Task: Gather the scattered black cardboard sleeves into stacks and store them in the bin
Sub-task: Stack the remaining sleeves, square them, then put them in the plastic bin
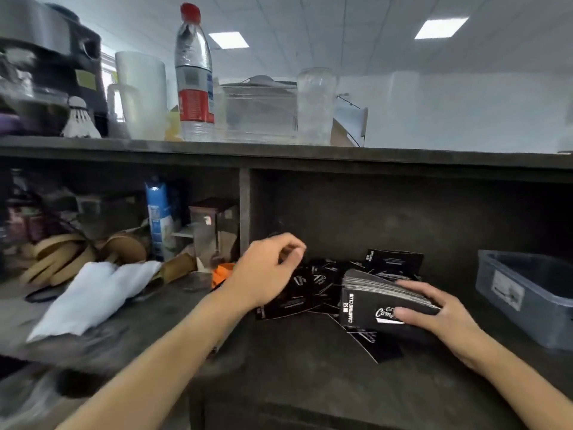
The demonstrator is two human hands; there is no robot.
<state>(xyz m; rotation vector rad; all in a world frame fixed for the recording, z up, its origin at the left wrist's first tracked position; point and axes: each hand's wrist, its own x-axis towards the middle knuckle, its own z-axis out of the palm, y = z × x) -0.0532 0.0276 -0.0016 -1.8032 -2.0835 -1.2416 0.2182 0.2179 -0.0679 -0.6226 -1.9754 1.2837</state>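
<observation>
Head view looks down into a dark shelf compartment, and the coming move turns on where the loose sleeves lie relative to the two hands. The right hand [440, 315] grips a thick stack of black cardboard sleeves [366, 302]. Its thumb lies across the printed front face and its fingers wrap over the top edge. The stack stands on its long edge on the dark worn shelf board [310, 383], with that edge running roughly left to right and the printed face turned toward the camera.

The loose black cardboard sleeves [313, 287] lie flat and overlapping between the hands, mostly under and just right of the left hand [266, 274]. A few more poke out behind the stack and in front of it. The left hand hovers over this scatter with its fingers curled, thumb close to forefinger. I cannot tell whether it pinches a sleeve or holds nothing.

The left hand is clearly the nearer one for the next pick, and it would probably carry each sleeve rightward to the stack.

The grey-blue plastic bin [502, 293] sits at the right side of the compartment, near the right hand and apart from the stack. That hand is better placed for the final transfer.
</observation>
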